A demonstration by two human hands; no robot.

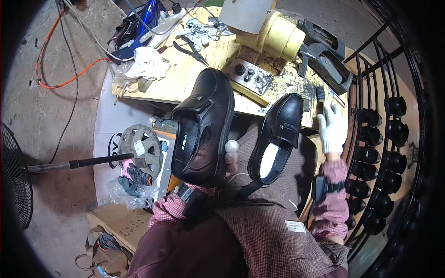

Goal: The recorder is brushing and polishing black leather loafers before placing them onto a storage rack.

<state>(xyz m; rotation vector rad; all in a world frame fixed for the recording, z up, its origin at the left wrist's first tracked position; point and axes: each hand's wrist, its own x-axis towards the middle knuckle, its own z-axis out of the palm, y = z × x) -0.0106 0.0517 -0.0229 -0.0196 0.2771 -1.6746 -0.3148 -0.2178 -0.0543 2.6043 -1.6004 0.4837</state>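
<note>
My left hand (pixel 231 163) grips a black slip-on shoe (pixel 211 104) and holds it up, toe pointing away. Most of that hand is hidden behind the shoe; only white-covered fingertips show beside its right side. A second black shoe (pixel 282 118), with a metal trim and a pale insole, lies over my lap to the right. My right hand (pixel 333 127), in a white glove, is stretched toward the bench's right edge, fingers extended and apart. Just beyond its fingertips lies a dark-handled tool (pixel 320 94).
A yellow blower-like machine (pixel 271 37) and a control box with knobs (pixel 249 75) stand on the wooden bench (pixel 157 90). Pliers (pixel 191 50) and work gloves (pixel 197 33) lie there too. Black shoes fill a rack (pixel 371 134) at right. A fan (pixel 16 176) stands at left, above a cardboard box (pixel 118 227).
</note>
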